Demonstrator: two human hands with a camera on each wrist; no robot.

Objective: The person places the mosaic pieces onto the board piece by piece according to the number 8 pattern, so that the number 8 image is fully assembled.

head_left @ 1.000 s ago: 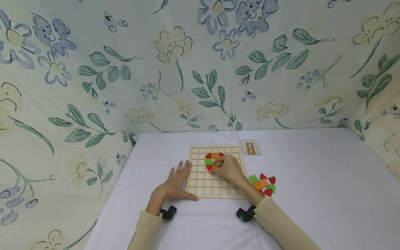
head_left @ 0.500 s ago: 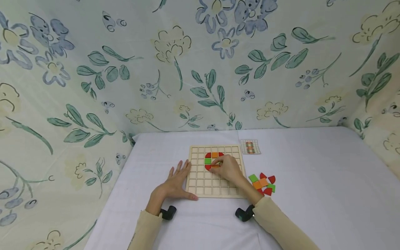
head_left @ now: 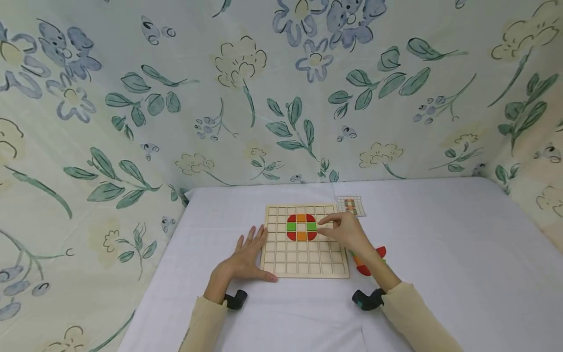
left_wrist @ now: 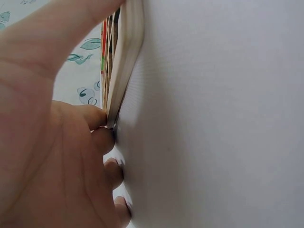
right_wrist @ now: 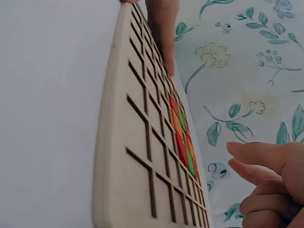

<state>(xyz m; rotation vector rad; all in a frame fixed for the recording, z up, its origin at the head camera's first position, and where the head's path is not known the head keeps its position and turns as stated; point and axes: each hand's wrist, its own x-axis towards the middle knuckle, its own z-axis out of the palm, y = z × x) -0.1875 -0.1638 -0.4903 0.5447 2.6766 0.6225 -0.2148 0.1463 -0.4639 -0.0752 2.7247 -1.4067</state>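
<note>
A wooden grid board point(head_left: 290, 256) lies on the table with a ring of red, orange and green pieces point(head_left: 311, 226) set in its upper part around one bare cell. My left hand point(head_left: 246, 259) rests at the board's left edge, fingers spread; the left wrist view shows the fingertips against the board's side point(left_wrist: 124, 66). Over the board's right side is my right hand point(head_left: 347, 232), thumb and forefinger apart with nothing between them. In the right wrist view, this hand point(right_wrist: 275, 175) is clear of the coloured pieces point(right_wrist: 181, 147).
A small pattern card point(head_left: 358, 206) lies behind the board's upper right corner, partly covered by my right hand. Loose red, orange and green pieces point(head_left: 363, 269) lie right of the board, partly under my right forearm. A floral cloth point(head_left: 281, 98) hangs behind the white table.
My right hand has moved right, off the ring of pieces, and its fingers have parted. The green piece on the ring's right side now shows in full. My left hand has stayed in place.
</note>
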